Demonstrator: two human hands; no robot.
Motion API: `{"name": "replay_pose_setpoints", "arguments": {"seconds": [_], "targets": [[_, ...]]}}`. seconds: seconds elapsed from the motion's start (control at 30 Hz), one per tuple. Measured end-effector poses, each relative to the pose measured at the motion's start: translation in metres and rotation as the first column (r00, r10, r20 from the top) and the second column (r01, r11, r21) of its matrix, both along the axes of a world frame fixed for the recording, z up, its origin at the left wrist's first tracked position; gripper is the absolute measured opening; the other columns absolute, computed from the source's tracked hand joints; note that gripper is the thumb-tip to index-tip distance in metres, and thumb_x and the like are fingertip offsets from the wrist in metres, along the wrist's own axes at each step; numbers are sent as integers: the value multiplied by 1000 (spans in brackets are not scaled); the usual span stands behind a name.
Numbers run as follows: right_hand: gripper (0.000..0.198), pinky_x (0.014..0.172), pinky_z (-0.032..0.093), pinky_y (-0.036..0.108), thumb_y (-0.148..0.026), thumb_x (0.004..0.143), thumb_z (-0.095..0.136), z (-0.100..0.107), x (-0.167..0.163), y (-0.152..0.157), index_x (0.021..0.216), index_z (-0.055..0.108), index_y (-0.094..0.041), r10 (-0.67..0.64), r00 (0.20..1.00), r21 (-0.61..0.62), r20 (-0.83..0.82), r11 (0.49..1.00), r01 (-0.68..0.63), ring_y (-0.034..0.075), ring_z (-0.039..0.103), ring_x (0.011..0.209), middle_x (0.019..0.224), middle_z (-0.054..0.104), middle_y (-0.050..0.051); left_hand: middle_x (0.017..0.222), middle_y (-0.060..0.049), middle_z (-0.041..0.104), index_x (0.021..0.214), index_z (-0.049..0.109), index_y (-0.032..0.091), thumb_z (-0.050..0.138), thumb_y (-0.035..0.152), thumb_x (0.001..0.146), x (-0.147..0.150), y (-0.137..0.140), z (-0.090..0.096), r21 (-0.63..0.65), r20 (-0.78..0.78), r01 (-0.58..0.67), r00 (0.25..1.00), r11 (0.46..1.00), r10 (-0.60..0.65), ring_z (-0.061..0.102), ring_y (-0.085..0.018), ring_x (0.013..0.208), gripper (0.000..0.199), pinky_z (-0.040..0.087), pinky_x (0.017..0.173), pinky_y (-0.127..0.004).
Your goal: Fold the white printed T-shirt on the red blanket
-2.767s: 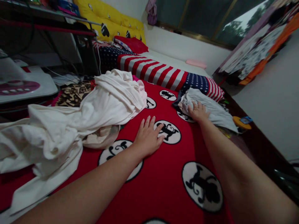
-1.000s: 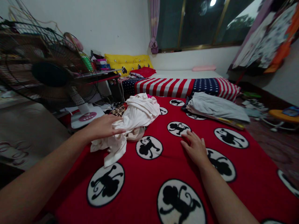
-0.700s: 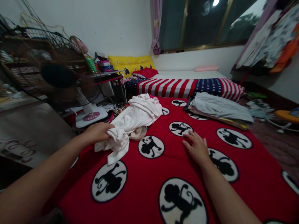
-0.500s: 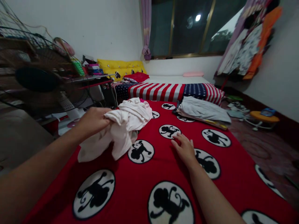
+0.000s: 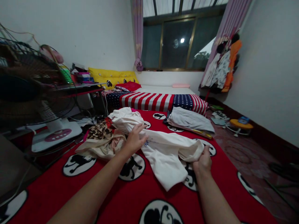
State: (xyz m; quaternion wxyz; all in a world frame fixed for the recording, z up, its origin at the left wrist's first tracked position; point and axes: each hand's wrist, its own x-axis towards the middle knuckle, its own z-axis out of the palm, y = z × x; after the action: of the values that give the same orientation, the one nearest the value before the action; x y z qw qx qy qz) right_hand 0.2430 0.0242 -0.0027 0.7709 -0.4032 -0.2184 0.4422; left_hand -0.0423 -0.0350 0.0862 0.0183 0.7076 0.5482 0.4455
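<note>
A white garment (image 5: 163,155) with a small blue print lies partly spread on the red blanket (image 5: 112,193), which is patterned with monkeys in white circles. My right hand (image 5: 203,160) has its fingers closed round the garment's right end. At the garment's left end is my left hand (image 5: 136,138), its fingers stretched out over the cloth. Left of that hand are a crumpled white cloth (image 5: 127,116) and a heap of beige and brown-patterned clothes (image 5: 105,141). Whether the crumpled cloth joins the garment I cannot tell.
Folded grey clothes (image 5: 190,119) are stacked at the blanket's far right. A fan (image 5: 56,132) stands at the left by a cluttered desk (image 5: 77,85). Behind is a bed with a stars-and-stripes cover (image 5: 149,101). An orange stool (image 5: 241,123) is on the floor at right.
The white garment, earlier bunched in my left hand, has moved right and is spread out. My right hand has taken hold of its end. The beige and brown clothes are now uncovered.
</note>
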Motion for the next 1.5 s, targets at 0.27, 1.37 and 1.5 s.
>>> {"name": "replay_pose_setpoints", "arguments": {"seconds": [0.27, 1.37, 1.5], "targets": [[61, 98, 42, 41, -56, 72, 65, 10, -14, -18, 117, 55, -17, 35, 880, 13, 474, 999, -47, 25, 55, 111, 121, 60, 11, 114, -8, 63, 130, 55, 17, 55, 5, 71, -19, -4, -54, -90, -314, -86, 948, 992, 54, 52, -27, 106, 60, 43, 95, -43], [35, 49, 36, 21, -2, 53, 52, 126, -57, -133, 71, 73, -24, 356, -430, -554, 830, 618, -558, 18, 66, 62, 70, 73, 3, 75, -5, 70, 79, 74, 21, 60, 19, 69, -46, -22, 1, -440, -255, -29, 962, 898, -95, 65, -25, 75, 17, 45, 65, -30], [31, 51, 37, 21, -6, 56, 51, 132, -37, -117, 69, 71, -26, 399, -384, -554, 833, 581, -597, 16, 65, 62, 70, 72, -2, 68, -4, 70, 73, 72, 15, 64, 28, 63, -76, -17, 19, -370, 472, 121, 878, 921, 74, 62, -20, 62, 18, 46, 55, -26]]}}
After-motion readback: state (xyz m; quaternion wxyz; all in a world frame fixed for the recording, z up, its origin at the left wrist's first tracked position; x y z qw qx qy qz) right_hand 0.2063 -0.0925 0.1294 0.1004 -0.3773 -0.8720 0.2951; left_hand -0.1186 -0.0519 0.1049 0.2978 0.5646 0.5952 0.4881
